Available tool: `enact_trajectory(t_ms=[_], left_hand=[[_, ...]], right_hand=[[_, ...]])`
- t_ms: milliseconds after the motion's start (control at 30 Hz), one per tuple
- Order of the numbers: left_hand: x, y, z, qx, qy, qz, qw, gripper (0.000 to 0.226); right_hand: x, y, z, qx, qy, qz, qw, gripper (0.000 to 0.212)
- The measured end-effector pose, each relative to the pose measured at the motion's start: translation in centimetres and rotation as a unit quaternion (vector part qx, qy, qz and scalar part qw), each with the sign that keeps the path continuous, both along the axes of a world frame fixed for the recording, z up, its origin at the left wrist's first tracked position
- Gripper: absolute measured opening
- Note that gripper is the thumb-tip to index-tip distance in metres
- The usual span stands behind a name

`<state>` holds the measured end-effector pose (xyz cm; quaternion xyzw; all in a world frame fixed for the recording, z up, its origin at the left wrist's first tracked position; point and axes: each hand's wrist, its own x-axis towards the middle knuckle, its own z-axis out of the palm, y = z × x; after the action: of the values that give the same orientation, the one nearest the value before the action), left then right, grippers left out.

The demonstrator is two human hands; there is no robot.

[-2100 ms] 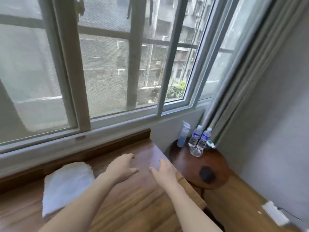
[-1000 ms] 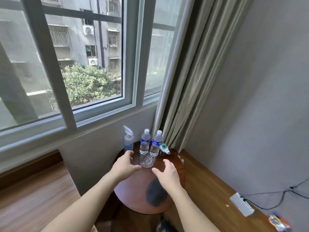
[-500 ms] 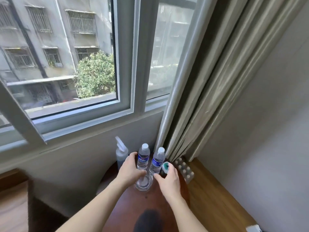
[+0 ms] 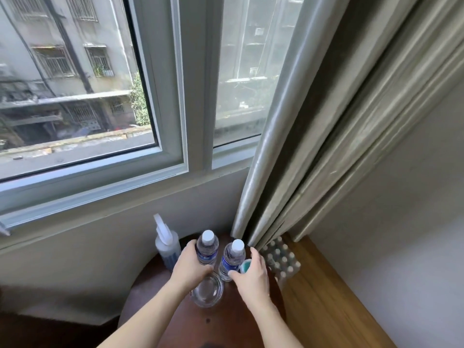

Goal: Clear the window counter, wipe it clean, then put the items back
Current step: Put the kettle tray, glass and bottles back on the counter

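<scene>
Left hand [image 4: 188, 267] grip wraps the left clear plastic water bottle with white cap [image 4: 206, 249]. Right hand [image 4: 251, 273] grip curls round the right matching bottle [image 4: 232, 258], thumb on its base. Both bottles stand upright on the round dark-brown wooden table [image 4: 226, 320], clear glass dish [image 4: 208, 291] just in front, white-nozzled spray bottle [image 4: 167, 244] beside left.

a grey-green curtain [image 4: 334, 126] hung in folds down the right side, reaching the floor beside the window frame [image 4: 193, 96]. a shrink-wrapped pack of bottles [image 4: 281, 259] stood on the wooden floor [image 4: 334, 297] at its foot. outside, a grey apartment block [image 4: 62, 46] and a leafy tree [image 4: 139, 99] showed through the glass.
</scene>
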<state>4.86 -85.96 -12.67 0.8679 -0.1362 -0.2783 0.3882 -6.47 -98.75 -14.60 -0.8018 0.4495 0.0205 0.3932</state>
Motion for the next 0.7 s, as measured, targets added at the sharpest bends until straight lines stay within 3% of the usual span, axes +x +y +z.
enact_trajectory(t_ms=[100, 267, 433, 700], left_hand=[[-0.2, 0.2, -2.8, 0.102, 0.042, -0.02, 0.994, 0.056], [-1.5, 0.7, -7.9, 0.21, 0.073, -0.043, 0.974, 0.091], [-2.4, 0.1, -10.4, 0.227, 0.036, -0.094, 0.969, 0.123], [-3.5, -1.1, -12.8, 0.285, -0.017, -0.133, 0.949, 0.14]], right_hand=[[-0.2, -0.7, -1.7, -0.021, 0.038, 0.012, 0.999, 0.09], [-0.1, -1.8, -4.5, -0.059, 0.087, 0.035, 0.994, 0.083], [0.1, -2.4, -6.6, -0.078, 0.11, 0.042, 0.99, 0.079], [0.2, -2.8, -8.8, -0.103, 0.096, 0.021, 0.99, 0.069]])
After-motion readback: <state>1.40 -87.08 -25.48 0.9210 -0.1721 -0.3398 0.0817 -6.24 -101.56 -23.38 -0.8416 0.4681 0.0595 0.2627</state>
